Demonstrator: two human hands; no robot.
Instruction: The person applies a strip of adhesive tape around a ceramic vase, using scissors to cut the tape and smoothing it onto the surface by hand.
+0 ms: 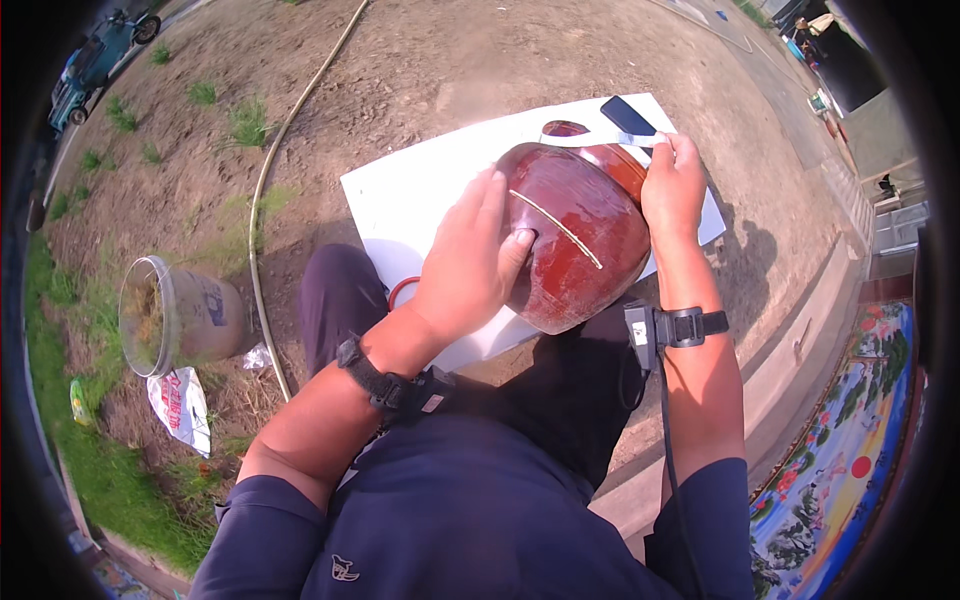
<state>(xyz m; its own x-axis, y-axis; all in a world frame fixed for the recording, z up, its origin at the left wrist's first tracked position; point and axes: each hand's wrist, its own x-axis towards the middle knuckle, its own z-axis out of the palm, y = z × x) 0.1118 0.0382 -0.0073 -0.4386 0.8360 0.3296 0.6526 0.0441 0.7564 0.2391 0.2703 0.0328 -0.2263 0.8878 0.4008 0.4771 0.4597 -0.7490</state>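
Note:
A glossy reddish-brown rounded vessel (590,225), which looks glazed, is tilted above my lap at the near edge of a white board (400,190). A thin pale raised line runs slantwise across its side. My left hand (475,250) lies against the vessel's left side, fingers stretched out and thumb on the surface. My right hand (675,185) is closed at the far right, pinching the end of a narrow white strip (605,138). The strip reaches left behind the vessel; its material is unclear. Another reddish-brown glossy piece (622,170) shows behind the vessel, partly hidden.
A dark phone (628,115) lies on the board's far side. Part of a red ring (403,290) shows by my left wrist. Left on the ground are a clear plastic bucket (205,315), a white bag (182,408) and a long hose (257,220). A cable runs along my right forearm.

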